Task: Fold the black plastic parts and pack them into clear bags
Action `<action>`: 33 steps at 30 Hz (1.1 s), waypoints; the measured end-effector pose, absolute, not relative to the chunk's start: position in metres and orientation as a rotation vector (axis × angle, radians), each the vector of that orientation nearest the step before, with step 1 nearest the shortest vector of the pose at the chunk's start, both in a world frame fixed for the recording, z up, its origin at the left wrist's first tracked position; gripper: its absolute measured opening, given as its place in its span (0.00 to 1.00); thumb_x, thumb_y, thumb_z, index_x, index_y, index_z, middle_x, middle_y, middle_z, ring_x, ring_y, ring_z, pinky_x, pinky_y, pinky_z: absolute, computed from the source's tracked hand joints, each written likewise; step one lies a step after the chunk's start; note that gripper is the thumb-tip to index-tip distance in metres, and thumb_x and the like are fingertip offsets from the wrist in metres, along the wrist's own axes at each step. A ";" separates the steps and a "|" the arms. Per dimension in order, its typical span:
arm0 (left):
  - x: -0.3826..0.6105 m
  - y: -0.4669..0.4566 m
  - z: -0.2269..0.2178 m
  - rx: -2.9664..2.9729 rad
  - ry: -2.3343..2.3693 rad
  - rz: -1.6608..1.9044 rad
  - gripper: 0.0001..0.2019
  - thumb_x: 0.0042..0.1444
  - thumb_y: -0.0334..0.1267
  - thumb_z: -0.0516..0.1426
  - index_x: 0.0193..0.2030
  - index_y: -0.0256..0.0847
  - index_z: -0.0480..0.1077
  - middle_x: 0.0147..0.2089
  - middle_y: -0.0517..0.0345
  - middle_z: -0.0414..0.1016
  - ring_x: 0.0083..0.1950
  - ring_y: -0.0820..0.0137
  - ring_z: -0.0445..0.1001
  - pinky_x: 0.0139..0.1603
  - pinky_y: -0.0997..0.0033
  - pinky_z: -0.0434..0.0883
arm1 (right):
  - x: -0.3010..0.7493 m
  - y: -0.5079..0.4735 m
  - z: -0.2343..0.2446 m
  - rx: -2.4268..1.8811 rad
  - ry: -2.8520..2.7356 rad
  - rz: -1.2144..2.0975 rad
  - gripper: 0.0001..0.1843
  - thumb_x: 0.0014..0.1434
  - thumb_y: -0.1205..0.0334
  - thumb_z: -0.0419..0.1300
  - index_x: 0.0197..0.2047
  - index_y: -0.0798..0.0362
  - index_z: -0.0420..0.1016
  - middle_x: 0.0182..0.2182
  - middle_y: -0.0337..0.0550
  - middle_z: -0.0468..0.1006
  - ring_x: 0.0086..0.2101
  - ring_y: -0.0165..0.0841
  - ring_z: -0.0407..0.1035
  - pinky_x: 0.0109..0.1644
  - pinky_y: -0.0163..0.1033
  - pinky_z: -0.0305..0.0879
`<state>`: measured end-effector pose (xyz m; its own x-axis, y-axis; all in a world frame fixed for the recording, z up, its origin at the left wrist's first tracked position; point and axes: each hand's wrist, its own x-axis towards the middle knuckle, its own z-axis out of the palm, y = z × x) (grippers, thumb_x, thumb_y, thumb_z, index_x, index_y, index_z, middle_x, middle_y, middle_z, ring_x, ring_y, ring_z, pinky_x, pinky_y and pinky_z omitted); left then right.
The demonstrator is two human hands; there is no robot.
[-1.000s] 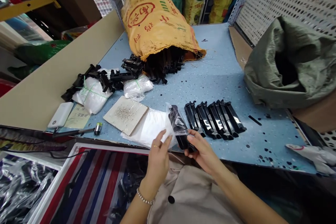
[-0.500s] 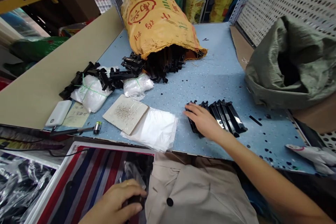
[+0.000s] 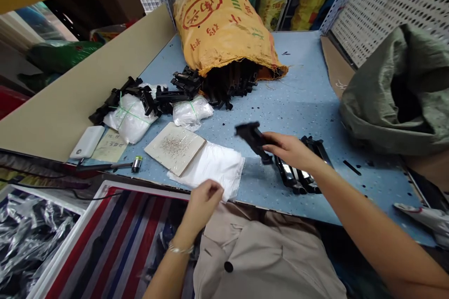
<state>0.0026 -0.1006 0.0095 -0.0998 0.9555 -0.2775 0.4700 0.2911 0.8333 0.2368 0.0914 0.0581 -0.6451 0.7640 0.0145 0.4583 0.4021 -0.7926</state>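
Observation:
My right hand [image 3: 289,149] grips one end of a long black plastic part [image 3: 254,140], raised a little and tilted over the blue table. Beneath and beside that hand lies a row of similar glossy black parts [image 3: 301,177]. My left hand [image 3: 206,198] is closed, its fingers curled at the near edge of a stack of clear-white plastic bags [image 3: 224,168]. Whether a bag is pinched between those fingertips is hidden. A square pale board [image 3: 175,148], sprinkled with brown specks, rests partly on the bags.
A yellow woven sack [image 3: 224,32] spills black parts at the back. Tied bundles of plastic bags [image 3: 131,119], a white device [image 3: 87,142] and a hammer-like tool [image 3: 136,164] lie left. A grey-green sack [image 3: 372,88] stands right. Below the table edge is a striped-lined bin [image 3: 126,233].
My left hand has risen from the striped bin to the plastic bags, without the dark thing it had. My right hand has lifted a black part off the row. The view has shifted slightly.

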 end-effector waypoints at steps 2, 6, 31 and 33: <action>0.021 -0.074 0.010 1.604 2.033 0.695 0.09 0.56 0.41 0.57 0.38 0.37 0.69 0.41 0.46 0.73 0.44 0.59 0.73 0.45 0.60 0.70 | 0.229 0.073 0.054 -1.095 -1.958 1.456 0.20 0.60 0.55 0.56 0.53 0.51 0.73 0.44 0.43 0.80 0.44 0.40 0.74 0.50 0.46 0.70; 0.024 -0.048 -0.003 1.800 2.104 0.458 0.06 0.58 0.31 0.52 0.34 0.38 0.70 0.39 0.48 0.72 0.41 0.62 0.73 0.39 0.66 0.68 | 0.227 0.041 0.035 -1.146 -1.499 1.777 0.20 0.57 0.51 0.61 0.49 0.51 0.75 0.43 0.44 0.80 0.43 0.38 0.75 0.47 0.44 0.71; -0.012 -0.050 -0.003 0.833 1.536 1.028 0.13 0.45 0.39 0.60 0.37 0.40 0.64 0.23 0.67 0.67 0.25 0.76 0.67 0.29 0.75 0.64 | 0.211 0.002 0.007 -1.038 -0.943 2.201 0.18 0.53 0.52 0.67 0.43 0.54 0.77 0.37 0.49 0.82 0.39 0.38 0.77 0.39 0.39 0.74; -0.012 -0.050 -0.004 0.837 1.514 1.021 0.13 0.46 0.40 0.59 0.39 0.40 0.64 0.23 0.67 0.67 0.26 0.75 0.68 0.30 0.74 0.65 | 0.211 0.001 0.009 -1.039 -0.917 2.205 0.18 0.52 0.53 0.68 0.43 0.54 0.78 0.37 0.48 0.82 0.38 0.38 0.78 0.39 0.39 0.74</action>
<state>-0.0120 -0.0498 -0.0035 -0.1767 0.9077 -0.3805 -0.0131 0.3844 0.9231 0.2107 0.0011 0.0095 -0.5634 0.6943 -0.4479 -0.1719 -0.6288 -0.7584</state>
